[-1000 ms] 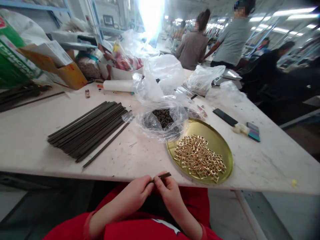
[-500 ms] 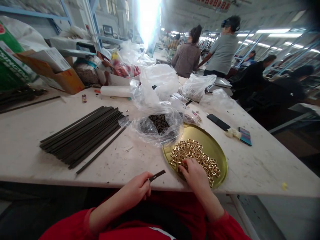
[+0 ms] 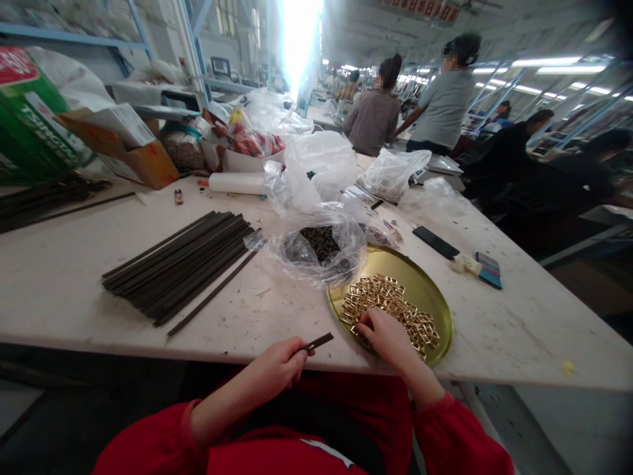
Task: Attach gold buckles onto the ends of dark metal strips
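My left hand [image 3: 283, 363] is closed on a short dark strip [image 3: 319, 342], whose free end points right over the table's front edge. At the near left of a round gold tray [image 3: 442, 297], my right hand [image 3: 383, 333] touches a pile of gold metal buckles [image 3: 376, 290]. Its fingertips are pinched together, and what they may hold is too small to make out. Behind the tray's left side lies an open clear plastic bag [image 3: 353, 254] with small dark pieces [image 3: 321, 243] inside. Long dark strips [image 3: 182, 264] lie in a bundle on the left, one strip apart from them.
A black phone-like object [image 3: 435, 243] and a blue card-like item [image 3: 489, 269] lie right of the tray. Further back are plastic bags [image 3: 393, 173], a white roll [image 3: 237, 183] and an open carton [image 3: 143, 161]. Several people stand or sit beyond the table [image 3: 534, 330].
The view has shifted slightly, so the table's things appear further right. My right fingertips are drawn closer together at the buckles. My left hand keeps the short strip.
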A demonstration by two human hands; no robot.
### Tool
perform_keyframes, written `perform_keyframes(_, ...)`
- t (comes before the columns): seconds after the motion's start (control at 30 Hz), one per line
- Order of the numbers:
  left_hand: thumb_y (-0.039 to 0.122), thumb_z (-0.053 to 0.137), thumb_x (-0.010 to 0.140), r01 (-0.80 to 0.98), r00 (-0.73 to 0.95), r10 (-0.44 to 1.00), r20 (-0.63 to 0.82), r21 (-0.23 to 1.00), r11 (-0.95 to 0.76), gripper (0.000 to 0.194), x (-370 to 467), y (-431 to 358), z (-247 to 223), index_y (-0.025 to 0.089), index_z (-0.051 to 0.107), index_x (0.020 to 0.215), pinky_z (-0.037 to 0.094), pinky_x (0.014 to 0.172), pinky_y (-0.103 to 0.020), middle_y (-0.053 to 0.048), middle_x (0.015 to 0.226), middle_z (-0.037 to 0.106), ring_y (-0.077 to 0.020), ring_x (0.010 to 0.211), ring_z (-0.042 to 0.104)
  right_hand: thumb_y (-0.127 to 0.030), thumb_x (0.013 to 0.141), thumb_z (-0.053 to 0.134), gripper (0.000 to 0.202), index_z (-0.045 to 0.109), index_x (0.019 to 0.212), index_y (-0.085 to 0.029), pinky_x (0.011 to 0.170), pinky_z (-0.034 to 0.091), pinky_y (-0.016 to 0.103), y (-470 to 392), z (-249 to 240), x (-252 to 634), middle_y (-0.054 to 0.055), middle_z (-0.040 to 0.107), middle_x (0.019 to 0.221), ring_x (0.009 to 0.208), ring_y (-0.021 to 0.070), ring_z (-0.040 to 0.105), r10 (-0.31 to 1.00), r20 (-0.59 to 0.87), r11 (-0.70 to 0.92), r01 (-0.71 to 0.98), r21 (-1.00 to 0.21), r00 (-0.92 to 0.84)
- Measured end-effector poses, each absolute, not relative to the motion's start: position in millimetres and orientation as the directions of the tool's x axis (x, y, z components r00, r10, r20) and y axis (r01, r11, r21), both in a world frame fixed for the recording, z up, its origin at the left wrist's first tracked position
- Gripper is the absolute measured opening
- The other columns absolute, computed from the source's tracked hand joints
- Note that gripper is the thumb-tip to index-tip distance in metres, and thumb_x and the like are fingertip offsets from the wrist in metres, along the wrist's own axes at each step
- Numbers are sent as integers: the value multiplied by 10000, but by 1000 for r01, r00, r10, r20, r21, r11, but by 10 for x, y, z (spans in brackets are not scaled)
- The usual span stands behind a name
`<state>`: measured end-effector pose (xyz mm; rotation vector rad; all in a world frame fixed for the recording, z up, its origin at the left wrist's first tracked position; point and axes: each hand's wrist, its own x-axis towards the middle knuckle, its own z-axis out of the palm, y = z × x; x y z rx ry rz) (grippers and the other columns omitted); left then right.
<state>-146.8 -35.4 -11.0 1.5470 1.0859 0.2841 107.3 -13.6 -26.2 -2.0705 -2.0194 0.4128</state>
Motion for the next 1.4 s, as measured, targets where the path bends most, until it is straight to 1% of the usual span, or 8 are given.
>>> perform_keyframes(0.07, 302, 314, 845, 483, 529, 772, -352, 873, 67, 275, -1472, -341, -45, 154, 545, 856, 343, 536, -228, 46, 561, 452, -121, 543, 443, -214, 772, 515, 87, 534, 690, -196, 635, 344, 287, -164, -224, 1026, 27, 587, 721, 689, 176, 524, 1000, -25, -23, 917, -397, 14)
perform_keyframes(0.13, 312, 324, 850, 499, 503, 809, -304, 867, 16, 272, -1460, -314, 25, 158, 546, 816, 351, 580, -235, 38, 572, 468, -128, 585, 462, -260, 787, 507, 97, 537, 720, -196, 621, 362, 285, -207, -175, 928, 14, 580, 699, 654, 165, 514, 1000, -12, -15, 822, -569, 10)
perform_keyframes(0.23, 362, 357, 851, 481, 466, 855, -228, 876, -29, 278, -1420, -263, 76, 160, 542, 809, 344, 589, -230, 27, 632, 506, -127, 628, 474, -347, 760, 560, 153, 559, 739, -195, 566, 377, 268, -287, -97, 677, -10, 552, 635, 591, 145, 492, 997, -65, -41, 479, -877, -34)
perform_keyframes(0.33, 416, 419, 823, 436, 454, 869, -196, 900, -24, 289, -1400, -225, 53, 152, 536, 802, 344, 578, -220, 19, 698, 528, -123, 652, 473, -401, 729, 610, 217, 585, 751, -186, 514, 368, 245, -368, -36, 386, -24, 529, 596, 546, 121, 468, 981, -156, -128, 222, -967, -115)
perform_keyframes(0.6, 309, 428, 780, 402, 400, 865, -304, 906, 133, 209, -1473, -186, 34, 140, 545, 741, 347, 558, -206, 38, 616, 475, -100, 587, 426, -451, 671, 669, 378, 613, 949, -201, 625, 441, 285, -480, -36, 159, 22, 625, 785, 635, 131, 531, 929, -319, -338, -77, -938, -190)
perform_keyframes(0.9, 302, 436, 764, 492, 433, 842, -321, 867, 78, 198, -1455, -177, -62, 141, 535, 706, 312, 538, -208, 41, 624, 467, -109, 613, 423, -449, 652, 691, 338, 602, 841, -183, 515, 341, 214, -464, -156, 122, -45, 495, 610, 541, 88, 418, 930, -306, -327, -75, -942, -203)
perform_keyframes(1.1, 344, 415, 790, 515, 450, 817, -361, 852, 93, 242, -1497, -196, -47, 145, 524, 705, 310, 528, -208, 40, 611, 458, -113, 600, 425, -487, 619, 703, 342, 587, 721, -182, 511, 343, 219, -464, -164, 106, -44, 494, 574, 529, 92, 417, 915, -347, -364, -49, -930, -207)
perform_keyframes(1.4, 334, 398, 778, 505, 426, 819, -384, 852, 136, 242, -1506, -219, 37, 149, 538, 712, 327, 559, -225, 36, 606, 465, -115, 578, 423, -460, 653, 690, 332, 599, 807, -180, 543, 371, 223, -515, -114, 68, -27, 548, 655, 556, 92, 446, 905, -376, -399, -93, -912, -201)
